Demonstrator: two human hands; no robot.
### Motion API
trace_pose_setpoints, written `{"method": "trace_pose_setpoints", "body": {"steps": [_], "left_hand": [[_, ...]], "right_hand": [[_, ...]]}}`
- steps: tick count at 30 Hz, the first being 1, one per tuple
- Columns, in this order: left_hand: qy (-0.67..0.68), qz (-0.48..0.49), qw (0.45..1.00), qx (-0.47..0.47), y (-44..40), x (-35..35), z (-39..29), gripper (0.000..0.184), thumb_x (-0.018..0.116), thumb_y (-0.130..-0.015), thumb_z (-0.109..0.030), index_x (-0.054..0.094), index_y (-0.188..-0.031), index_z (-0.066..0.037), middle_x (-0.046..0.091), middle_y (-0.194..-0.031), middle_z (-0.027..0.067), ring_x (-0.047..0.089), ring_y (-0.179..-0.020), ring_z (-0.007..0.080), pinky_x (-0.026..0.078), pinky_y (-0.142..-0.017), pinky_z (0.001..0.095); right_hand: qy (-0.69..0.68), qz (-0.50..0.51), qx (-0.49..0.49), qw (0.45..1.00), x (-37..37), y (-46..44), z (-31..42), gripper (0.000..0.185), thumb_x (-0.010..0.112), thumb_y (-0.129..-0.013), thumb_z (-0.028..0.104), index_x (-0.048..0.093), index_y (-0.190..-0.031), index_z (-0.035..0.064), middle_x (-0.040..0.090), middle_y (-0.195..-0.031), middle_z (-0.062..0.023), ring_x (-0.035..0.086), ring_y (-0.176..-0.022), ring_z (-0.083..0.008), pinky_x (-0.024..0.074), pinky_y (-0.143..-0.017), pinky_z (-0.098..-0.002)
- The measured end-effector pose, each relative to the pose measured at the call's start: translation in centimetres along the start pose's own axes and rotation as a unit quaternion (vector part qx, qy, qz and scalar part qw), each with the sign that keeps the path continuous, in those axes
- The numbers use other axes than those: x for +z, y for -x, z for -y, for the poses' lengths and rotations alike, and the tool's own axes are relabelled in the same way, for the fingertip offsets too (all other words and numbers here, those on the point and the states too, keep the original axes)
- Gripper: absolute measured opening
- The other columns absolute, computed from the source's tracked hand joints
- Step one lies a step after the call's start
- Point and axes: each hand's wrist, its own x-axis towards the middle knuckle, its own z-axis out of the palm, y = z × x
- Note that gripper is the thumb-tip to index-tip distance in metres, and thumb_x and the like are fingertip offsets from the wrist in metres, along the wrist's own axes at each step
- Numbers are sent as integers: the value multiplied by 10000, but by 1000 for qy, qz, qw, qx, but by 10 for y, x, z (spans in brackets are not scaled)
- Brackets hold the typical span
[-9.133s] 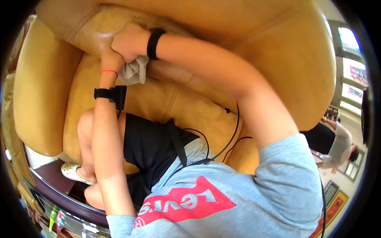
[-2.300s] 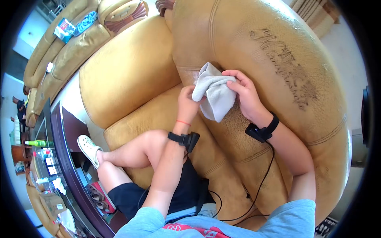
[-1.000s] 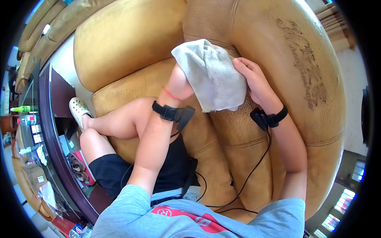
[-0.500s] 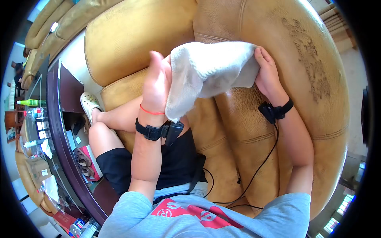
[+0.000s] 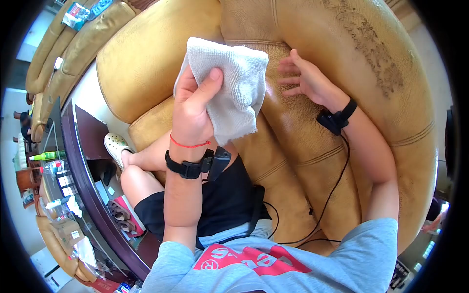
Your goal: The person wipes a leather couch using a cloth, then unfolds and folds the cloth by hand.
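Note:
A light grey cloth (image 5: 234,83), folded over on itself, is held up above the tan leather sofa (image 5: 312,161). My left hand (image 5: 198,102) grips its left side, thumb on the front and the other fingers behind it, partly hidden. To the right of the cloth, my right hand (image 5: 310,80) is apart from it, empty, with the fingers spread. Both wrists wear black straps with small devices, and a red string circles the left wrist.
Black cables (image 5: 332,195) run over the seat beside my lap. At the left stands a dark table (image 5: 93,195) with a green bottle (image 5: 46,156) and other items on its glass top, and shoes on its lower shelf. Another sofa (image 5: 68,63) is at the upper left.
The cloth, stretched between both hands half a second ago, is now folded smaller in my left hand. My right hand has let go of it and opened.

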Motion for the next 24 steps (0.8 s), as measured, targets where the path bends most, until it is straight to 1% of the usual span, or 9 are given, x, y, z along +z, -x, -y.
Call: {"method": "trace_pose_setpoints", "body": {"steps": [3, 6, 9, 12, 15, 18, 21, 22, 24], "left_hand": [[9, 6, 1000, 8, 2, 12, -8, 313, 569, -1053, -130, 587, -1356, -56, 681, -1266, 123, 664, -1161, 265, 544, -1010, 439], [20, 45, 999, 13, -4, 10, -12, 330, 568, -1061, -184, 575, -1373, -76, 667, -1285, 122, 651, -1176, 284, 535, -1018, 463], [52, 31, 998, -7, -3, 12, -18, 375, 550, -1073, -234, 546, -1410, -69, 643, -1336, 134, 626, -1221, 312, 508, -1057, 488], [52, -27, 998, -27, -1, 0, -29, 428, 517, -1087, -280, 515, -1446, -46, 615, -1396, 152, 595, -1275, 345, 470, -1101, 516], [120, -43, 990, -55, -1, 9, -34, 480, 466, -1103, -320, 484, -1474, -15, 572, -1464, 175, 552, -1336, 371, 420, -1148, 544], [82, 34, 995, -54, -9, 8, -38, 479, 455, -1106, -314, 484, -1475, -12, 568, -1467, 176, 549, -1338, 371, 411, -1155, 544], [63, 46, 996, -49, -16, 8, -43, 477, 447, -1108, -303, 478, -1479, -5, 566, -1468, 177, 549, -1337, 375, 408, -1156, 550], [43, 43, 998, -31, -14, 15, -43, 475, 443, -1110, -300, 477, -1480, -4, 566, -1468, 178, 551, -1335, 376, 410, -1153, 550], [25, 48, 998, -19, -15, 27, -45, 472, 435, -1112, -294, 478, -1480, -1, 566, -1466, 180, 555, -1330, 375, 414, -1147, 549]], "right_hand": [[58, 173, 134, 974, -18, -9, -5, 775, 381, -1029, 713, 567, -1327, 23, 597, -1311, -161, 534, -1288, -274, 520, -970, -489], [55, 266, 116, 955, -6, 0, -7, 765, 332, -1040, 712, 585, -1295, 36, 664, -1223, -125, 583, -1236, -239, 505, -989, -435], [-28, 232, 20, 972, 6, 3, -15, 677, 291, -1078, 652, 604, -1241, 74, 690, -1206, -86, 625, -1175, -206, 479, -1011, -364], [-85, 336, -94, 933, -3, -6, -16, 562, 310, -1113, 559, 608, -1204, 91, 693, -1198, -81, 638, -1143, -202, 451, -1041, -335], [-131, 363, -79, 919, -4, -4, -14, 467, 354, -1128, 477, 612, -1196, 94, 702, -1134, -61, 651, -1086, -188, 487, -1002, -334], [-146, 373, 14, 916, -4, -4, -18, 430, 404, -1121, 451, 615, -1205, 85, 711, -1067, -74, 680, -996, -187, 545, -936, -347], [-82, 330, 36, 940, 1, 1, -17, 476, 401, -1118, 461, 604, -1282, 63, 724, -1085, -128, 712, -992, -196, 588, -893, -340], [-80, 359, 77, 927, 3, 8, -17, 564, 427, -1099, 503, 562, -1366, 24, 718, -1153, -179, 735, -1009, -232, 614, -872, -372], [0, 471, 185, 863, -2, 14, -5, 553, 476, -1091, 455, 521, -1394, -7, 703, -1204, -194, 730, -1038, -262, 614, -905, -400]]}}
